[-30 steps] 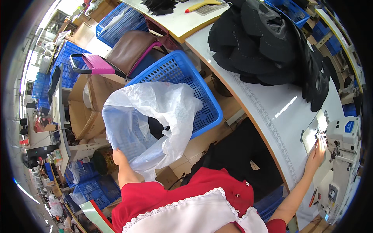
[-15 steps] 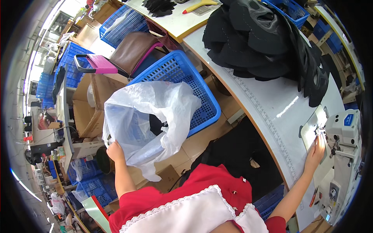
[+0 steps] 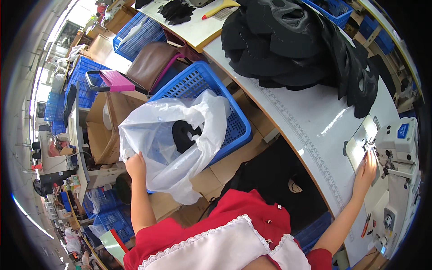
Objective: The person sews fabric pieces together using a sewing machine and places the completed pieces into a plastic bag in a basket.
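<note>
Translucent plastic bag [image 3: 155,139] is being gripped at its edge by left hand [image 3: 136,166]; right hand [image 3: 366,173] (grip can't be told) is being held by sewing machine [image 3: 396,141].

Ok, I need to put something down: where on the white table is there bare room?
The white table is bare between the black pile, the ruler strip and the sewing machine. It is crowded under the pile and close against the machine, where the right hand is.
</note>
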Tool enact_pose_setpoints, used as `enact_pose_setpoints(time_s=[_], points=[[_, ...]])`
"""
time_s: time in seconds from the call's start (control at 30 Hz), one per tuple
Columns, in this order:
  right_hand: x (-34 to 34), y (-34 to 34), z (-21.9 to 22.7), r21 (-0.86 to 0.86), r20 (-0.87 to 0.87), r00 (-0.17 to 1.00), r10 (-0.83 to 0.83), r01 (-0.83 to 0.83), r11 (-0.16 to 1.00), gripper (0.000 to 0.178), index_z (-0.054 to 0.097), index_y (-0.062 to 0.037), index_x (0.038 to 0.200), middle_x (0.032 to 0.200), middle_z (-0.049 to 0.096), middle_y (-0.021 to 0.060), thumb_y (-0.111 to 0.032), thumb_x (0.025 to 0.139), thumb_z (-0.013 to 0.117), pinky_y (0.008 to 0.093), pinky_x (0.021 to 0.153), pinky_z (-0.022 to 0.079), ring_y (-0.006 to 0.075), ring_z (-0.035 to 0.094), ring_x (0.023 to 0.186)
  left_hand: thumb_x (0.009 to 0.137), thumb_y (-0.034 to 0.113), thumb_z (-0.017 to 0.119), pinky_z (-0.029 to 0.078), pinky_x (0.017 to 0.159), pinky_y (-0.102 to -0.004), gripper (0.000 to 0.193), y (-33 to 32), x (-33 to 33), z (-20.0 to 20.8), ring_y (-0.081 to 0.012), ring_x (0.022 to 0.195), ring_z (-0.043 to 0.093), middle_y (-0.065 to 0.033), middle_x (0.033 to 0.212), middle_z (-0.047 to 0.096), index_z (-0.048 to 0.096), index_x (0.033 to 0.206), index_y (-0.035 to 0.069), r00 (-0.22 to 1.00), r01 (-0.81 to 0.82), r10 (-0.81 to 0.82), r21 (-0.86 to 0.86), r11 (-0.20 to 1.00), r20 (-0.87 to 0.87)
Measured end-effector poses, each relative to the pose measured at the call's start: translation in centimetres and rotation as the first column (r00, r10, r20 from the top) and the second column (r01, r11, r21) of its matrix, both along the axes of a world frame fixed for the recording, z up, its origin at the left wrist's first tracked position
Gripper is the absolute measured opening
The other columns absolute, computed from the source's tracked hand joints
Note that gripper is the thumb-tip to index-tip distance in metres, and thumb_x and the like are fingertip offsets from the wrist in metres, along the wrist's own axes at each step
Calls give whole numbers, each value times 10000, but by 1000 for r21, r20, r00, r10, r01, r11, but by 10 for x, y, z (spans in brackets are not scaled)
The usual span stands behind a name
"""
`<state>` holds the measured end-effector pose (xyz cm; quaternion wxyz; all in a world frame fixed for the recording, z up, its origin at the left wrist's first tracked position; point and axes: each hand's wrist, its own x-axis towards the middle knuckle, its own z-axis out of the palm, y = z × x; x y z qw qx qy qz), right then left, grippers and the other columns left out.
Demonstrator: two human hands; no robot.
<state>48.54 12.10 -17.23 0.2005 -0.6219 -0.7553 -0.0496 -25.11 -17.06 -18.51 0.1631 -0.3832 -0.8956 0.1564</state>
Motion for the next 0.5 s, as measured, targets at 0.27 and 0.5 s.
enact_pose_setpoints(time_s=[0.27,0.5], points=[[-5,-1,3,3,21,1000,-1,1,1000,395,531,-12,1315,1349,527,160,-24,931,439,414,1097,332,323,460,1285,883,458,575,486,831,-480,458,-35,26,-10,-320,968,663,-187,1035,691,699,949,22,843,-203,438,-570,797,312],[-3,1,0,-17,-49,998,-29,28,999,451,521,-39,1336,1358,524,161,-14,890,459,426,1068,350,331,481,1247,911,581,508,457,926,-487,688,106,18,-26,-369,1111,607,-180,1318,579,596,1241,-16,587,-224,198,-78,972,785]])
